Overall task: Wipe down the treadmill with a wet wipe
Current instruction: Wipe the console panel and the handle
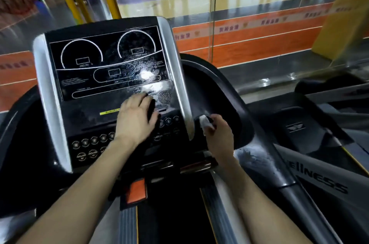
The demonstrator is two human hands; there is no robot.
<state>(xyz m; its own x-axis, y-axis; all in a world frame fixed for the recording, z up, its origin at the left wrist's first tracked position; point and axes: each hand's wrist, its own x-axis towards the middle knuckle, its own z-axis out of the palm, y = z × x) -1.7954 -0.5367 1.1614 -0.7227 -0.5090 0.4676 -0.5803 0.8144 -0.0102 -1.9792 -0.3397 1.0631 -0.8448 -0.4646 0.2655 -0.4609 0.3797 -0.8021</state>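
Observation:
The treadmill's black console (89, 75) with silver side trims fills the middle of the view, with wet smears on its right part. My left hand (135, 117) rests flat on the lower console, fingers spread, holding nothing that I can see. My right hand (217, 133) is closed on a small white wet wipe (204, 121), pressed against the black handrail surround just right of the silver trim (184, 91). A wet, streaky patch (257, 159) shows on the right handrail below that hand.
Rows of round buttons (89, 141) sit at the console's bottom left. An orange safety key tab (136, 191) hangs below the console above the belt (159, 223). Another treadmill (323, 123) stands to the right. A glass wall (239, 13) is ahead.

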